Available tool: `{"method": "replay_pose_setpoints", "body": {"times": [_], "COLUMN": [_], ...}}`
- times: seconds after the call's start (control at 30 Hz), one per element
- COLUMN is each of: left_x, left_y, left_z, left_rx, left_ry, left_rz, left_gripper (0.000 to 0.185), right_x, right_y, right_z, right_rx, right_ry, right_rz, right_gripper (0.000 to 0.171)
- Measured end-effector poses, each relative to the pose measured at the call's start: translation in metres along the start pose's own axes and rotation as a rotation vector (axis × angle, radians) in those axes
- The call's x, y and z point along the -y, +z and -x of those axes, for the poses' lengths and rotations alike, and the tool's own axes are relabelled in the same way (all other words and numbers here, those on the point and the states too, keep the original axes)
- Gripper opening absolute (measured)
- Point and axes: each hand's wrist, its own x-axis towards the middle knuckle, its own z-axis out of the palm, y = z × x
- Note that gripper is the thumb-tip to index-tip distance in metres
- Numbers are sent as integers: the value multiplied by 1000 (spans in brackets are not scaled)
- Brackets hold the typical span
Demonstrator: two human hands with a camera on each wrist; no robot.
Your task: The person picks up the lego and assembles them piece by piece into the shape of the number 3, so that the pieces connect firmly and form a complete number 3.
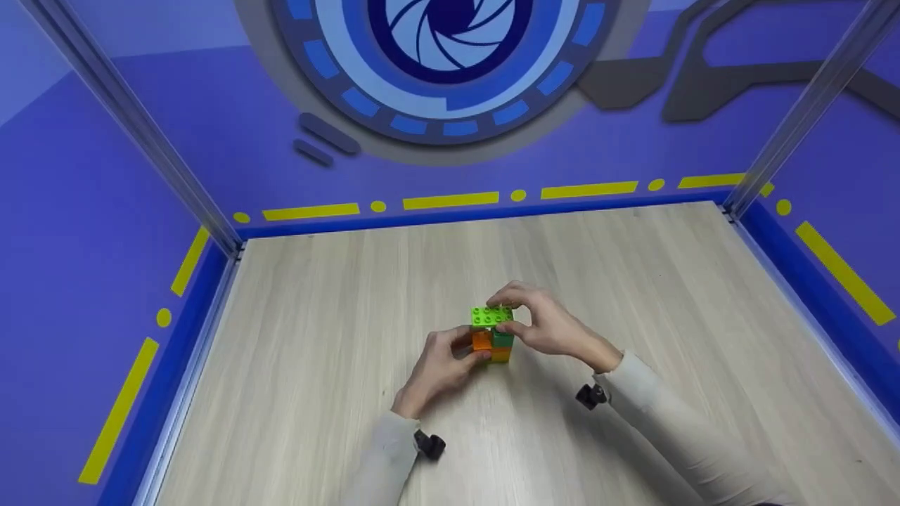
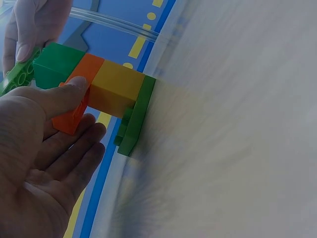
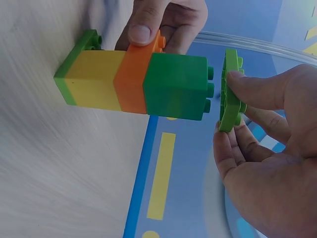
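Left hand [image 1: 439, 365]: I pinch the orange brick [image 3: 132, 79], steadying the stack [image 3: 133, 84].
Right hand [image 1: 545, 323]: I grip the lime plate [image 3: 232, 89] just above the dark green brick [image 3: 176, 84].
Risk: pressing off-centre could tip the stack.

No readable text, label, brand or number anywhere: none on the bricks [image 3: 148, 82], the bench [image 1: 633, 281] or the blue walls [image 1: 211, 126].

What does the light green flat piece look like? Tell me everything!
The light green plate is a thin, shiny plastic building piece with round studs on top. The right hand pinches it by its edges, level, just above the dark green block that tops the tower. A small gap shows, so it is not pressed on yet.
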Motion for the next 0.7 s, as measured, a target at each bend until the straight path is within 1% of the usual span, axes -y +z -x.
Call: {"method": "replay_pose_setpoints", "body": {"times": [0.13,0.4,0.7], "left_x": [0,-1,-1], "left_y": [0,-1,0], "left_z": [0,1,1], "left_rx": [0,1,-7], "left_ry": [4,-13,-16], "left_rz": [12,6,9], "left_gripper": [38,39,41], "right_x": [-1,-5,-7], "right_y": [2,4,6], "right_z": [2,5,8], "right_rx": [2,15,-7], "right_ry": [-3,2,-4], "right_rz": [3,-13,-36], "right_gripper": [29,27,27]}}
